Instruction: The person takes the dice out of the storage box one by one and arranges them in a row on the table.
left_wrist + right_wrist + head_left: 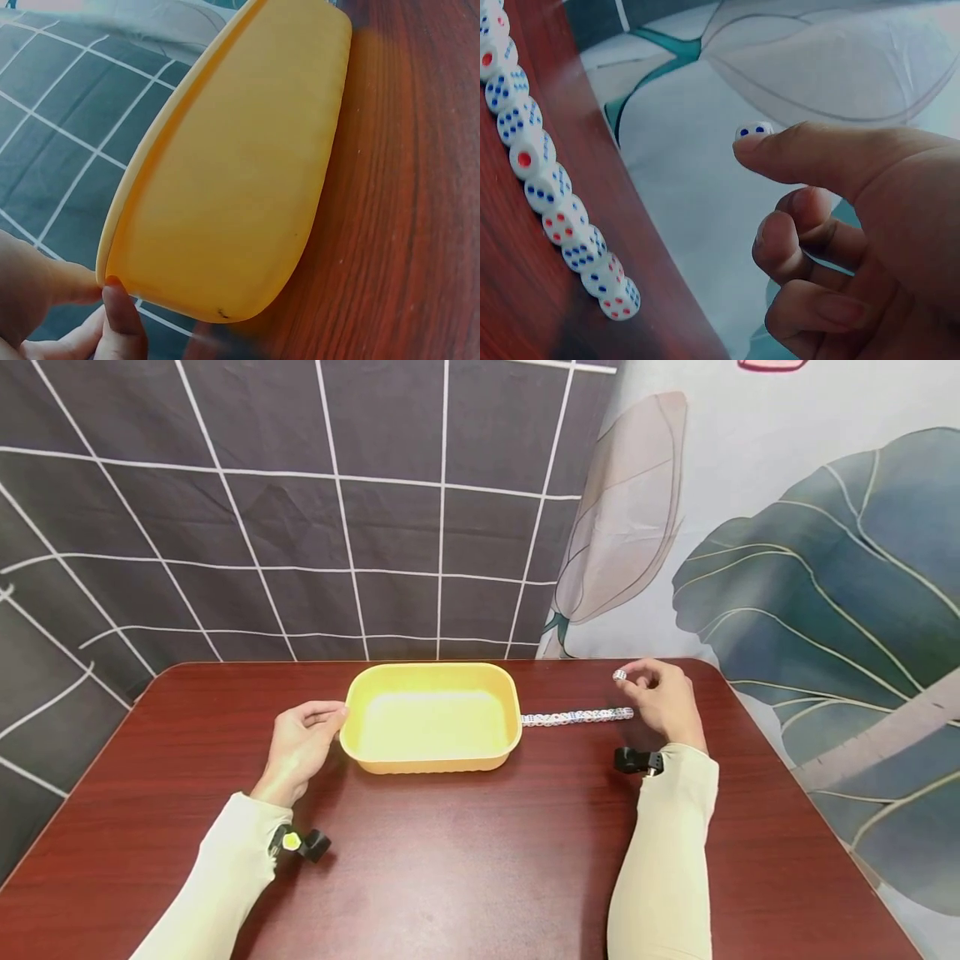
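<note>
A yellow plastic tray (432, 758) stands in the middle of the red-brown table; the left wrist view shows its side wall (225, 180). My left hand (300, 745) touches the tray's left rim with thumb and fingertips (120, 315). A row of several white dice (576, 717) lies on the table right of the tray, and the right wrist view shows the row of dice (551, 187) too. My right hand (660, 693) is lifted above the row's right end and pinches one white die (619, 675), blue pips showing on that die (753, 131) at the thumb tip.
The table (465, 852) reaches to a dark grid-patterned curtain (300, 527) at the back and a leaf-printed cloth (787, 552) on the right. Small black cameras sit on both wrists.
</note>
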